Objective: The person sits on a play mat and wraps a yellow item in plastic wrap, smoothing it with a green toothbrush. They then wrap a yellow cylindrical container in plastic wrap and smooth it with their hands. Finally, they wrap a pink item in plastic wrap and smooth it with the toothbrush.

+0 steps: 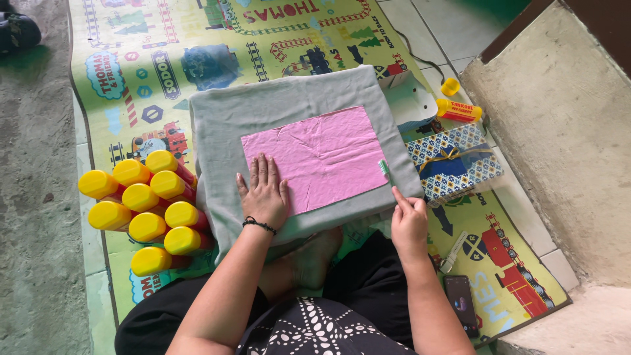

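Left hand [264, 190], fingers spread flat, pins the pink rectangular cloth [319, 156] to a grey fabric-covered pad [220, 118]; right hand [409, 220] pinches a green-headed toothbrush [385, 170] at the cloth's edge.

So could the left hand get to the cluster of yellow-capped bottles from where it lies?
Probably yes. The left hand lies flat on the pink cloth, and the yellow-capped bottles stand just beside it with nothing between.
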